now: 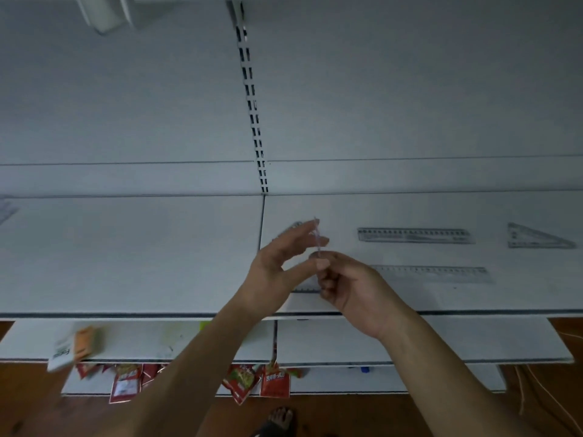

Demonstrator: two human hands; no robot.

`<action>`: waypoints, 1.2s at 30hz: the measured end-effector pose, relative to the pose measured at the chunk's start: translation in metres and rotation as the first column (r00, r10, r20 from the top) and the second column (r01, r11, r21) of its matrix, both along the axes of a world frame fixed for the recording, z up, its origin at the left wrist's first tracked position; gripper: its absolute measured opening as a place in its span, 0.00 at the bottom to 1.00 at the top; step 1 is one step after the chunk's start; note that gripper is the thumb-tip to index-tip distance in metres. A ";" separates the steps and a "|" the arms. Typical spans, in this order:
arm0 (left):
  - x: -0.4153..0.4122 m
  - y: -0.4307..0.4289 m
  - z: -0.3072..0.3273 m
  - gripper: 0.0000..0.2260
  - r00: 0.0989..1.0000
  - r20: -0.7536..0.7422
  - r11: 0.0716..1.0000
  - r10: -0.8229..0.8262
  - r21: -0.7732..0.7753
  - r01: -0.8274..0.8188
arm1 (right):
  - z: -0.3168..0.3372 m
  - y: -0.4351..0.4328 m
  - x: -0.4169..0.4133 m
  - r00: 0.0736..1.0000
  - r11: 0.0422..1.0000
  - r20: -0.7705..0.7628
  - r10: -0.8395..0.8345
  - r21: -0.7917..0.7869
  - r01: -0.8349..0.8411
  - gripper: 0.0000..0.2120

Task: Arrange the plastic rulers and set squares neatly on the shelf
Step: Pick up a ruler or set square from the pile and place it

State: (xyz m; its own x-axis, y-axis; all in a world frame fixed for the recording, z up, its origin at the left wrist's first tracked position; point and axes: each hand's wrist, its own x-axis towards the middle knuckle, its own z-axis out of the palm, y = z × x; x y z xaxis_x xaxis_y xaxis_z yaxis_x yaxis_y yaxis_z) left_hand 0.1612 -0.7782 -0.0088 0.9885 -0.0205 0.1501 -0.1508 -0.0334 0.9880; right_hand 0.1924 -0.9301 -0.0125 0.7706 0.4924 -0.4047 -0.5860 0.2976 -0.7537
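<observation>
On the right-hand board of the white metal shelf, a thin clear plastic piece stands edge-on between the hands. The left hand is at its 9 o'clock, fingers against it. The right hand is at its 5 o'clock, pinching its lower end. A clear plastic straight ruler lies at the piece's 3 o'clock, and a second clear plastic ruler lies at its 4 o'clock, nearer the front edge. A clear plastic triangular set square lies at the first ruler's 3 o'clock. Red foil sachets sit on a lower tier at 6 o'clock.

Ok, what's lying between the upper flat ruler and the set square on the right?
Nothing: the head view shows only bare white shelf between the upper ruler and the set square.
</observation>
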 end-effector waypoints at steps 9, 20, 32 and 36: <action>0.000 0.034 -0.017 0.25 0.955 0.270 0.848 0.123 0.471 -0.242 | 0.003 -0.006 -0.006 0.838 0.912 0.539 -0.086 -0.296 0.284 0.12; 0.000 0.042 -0.033 0.26 0.974 0.227 0.785 0.021 0.600 -0.157 | -0.035 -0.020 -0.002 0.448 0.791 0.850 0.276 -0.466 0.397 0.15; -0.014 0.047 -0.058 0.13 0.959 0.221 0.743 0.176 0.609 -0.277 | -0.058 -0.024 -0.001 0.416 0.660 0.845 0.336 -0.527 0.535 0.16; -0.017 0.049 -0.061 0.13 0.949 0.256 0.675 0.185 0.668 -0.312 | -0.063 -0.024 0.001 0.377 0.633 0.839 0.393 -0.544 0.551 0.18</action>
